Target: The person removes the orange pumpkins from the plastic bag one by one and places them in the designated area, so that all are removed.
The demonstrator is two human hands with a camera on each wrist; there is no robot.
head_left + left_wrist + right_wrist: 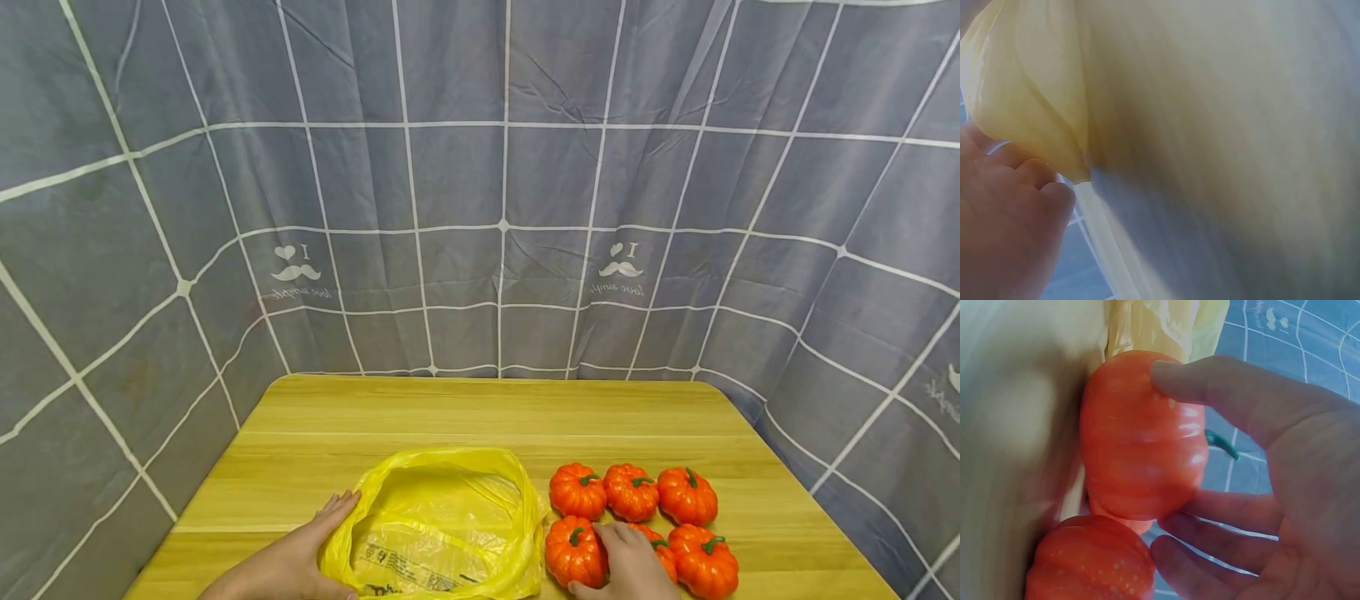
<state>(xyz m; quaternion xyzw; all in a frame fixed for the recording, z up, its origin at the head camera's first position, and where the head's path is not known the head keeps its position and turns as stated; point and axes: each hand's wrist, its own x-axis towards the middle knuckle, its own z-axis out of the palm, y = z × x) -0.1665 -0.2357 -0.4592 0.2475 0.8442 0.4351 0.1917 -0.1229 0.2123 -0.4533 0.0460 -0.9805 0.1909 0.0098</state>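
Observation:
A yellow plastic bag (528, 567) stands with its mouth wide open on the table, dark print showing inside. My left hand (296, 554) holds the bag's left side, thumb toward the front and fingers along the outside. In the left wrist view, the fingers (1038, 172) lie against the yellow film. My right hand (633, 562) grips a small orange pumpkin (572, 546) with a green stem, just right of the bag. The right wrist view shows the thumb (1179, 381) on one side of this pumpkin and fingertips at the other. Another pumpkin (660, 550) is partly hidden behind the right hand.
Three more pumpkins, a left one (577, 493), a middle one (632, 493) and a right one (687, 497), form a back row. One more pumpkin (702, 562) sits at the front right. Grey checked curtains (457, 183) surround the wooden table (480, 408) behind and at both sides.

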